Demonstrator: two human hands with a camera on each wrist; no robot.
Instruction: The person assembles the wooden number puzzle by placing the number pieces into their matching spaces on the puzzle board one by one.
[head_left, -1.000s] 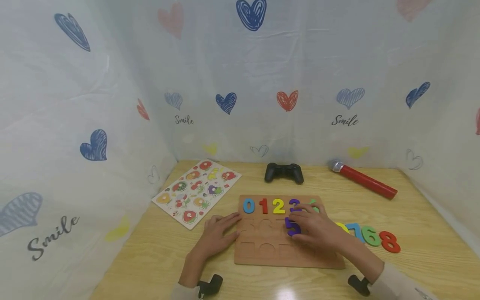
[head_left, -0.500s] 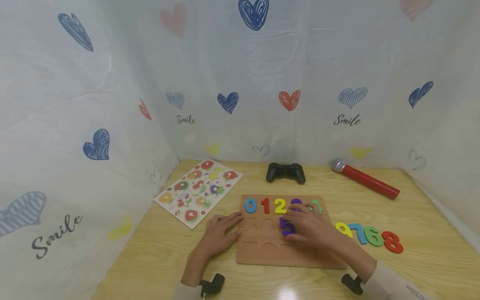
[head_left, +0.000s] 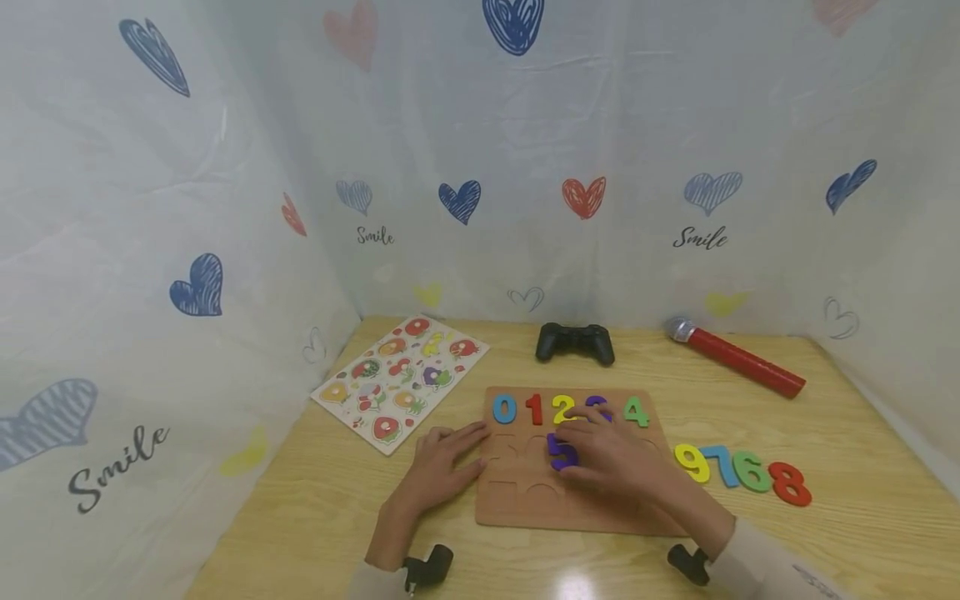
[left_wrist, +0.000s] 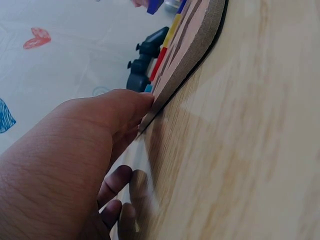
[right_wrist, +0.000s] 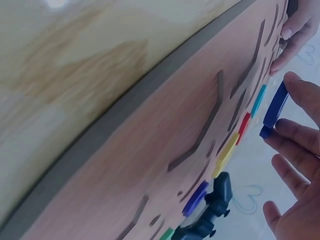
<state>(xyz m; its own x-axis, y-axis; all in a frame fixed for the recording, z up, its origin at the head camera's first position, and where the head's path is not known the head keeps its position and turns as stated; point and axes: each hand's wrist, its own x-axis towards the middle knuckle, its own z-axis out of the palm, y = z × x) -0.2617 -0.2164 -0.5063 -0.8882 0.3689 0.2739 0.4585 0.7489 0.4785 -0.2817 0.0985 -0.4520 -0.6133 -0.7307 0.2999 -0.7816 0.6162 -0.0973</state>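
My right hand (head_left: pixel 611 450) pinches a purple number 5 (head_left: pixel 561 452) between thumb and fingers, over the middle row of a wooden number board (head_left: pixel 517 504). In the right wrist view the 5 (right_wrist: pixel 276 107) is held above the board's surface. Along the board's top row sit a blue 0 (head_left: pixel 505 409), a red 1 (head_left: pixel 534 409), a yellow 2 (head_left: pixel 563 407), a purple 3 partly behind my fingers, and a green 4 (head_left: pixel 637 412). Fingers extended, my left hand (head_left: pixel 441 471) touches the board's left edge; its thumb rests at that edge in the left wrist view.
Right of the board lie a yellow 9 (head_left: pixel 692 463), a blue 7 (head_left: pixel 724 466), a green 6 (head_left: pixel 752 472) and a red 8 (head_left: pixel 791 484). Behind are a black game controller (head_left: pixel 575 343) and a red toy microphone (head_left: pixel 742 360). A fruit puzzle board (head_left: pixel 400 382) lies back left.
My right hand has carried the purple 5 leftward over the board, uncovering the green 4 and the yellow 9. The left hand stays at the board's left edge.
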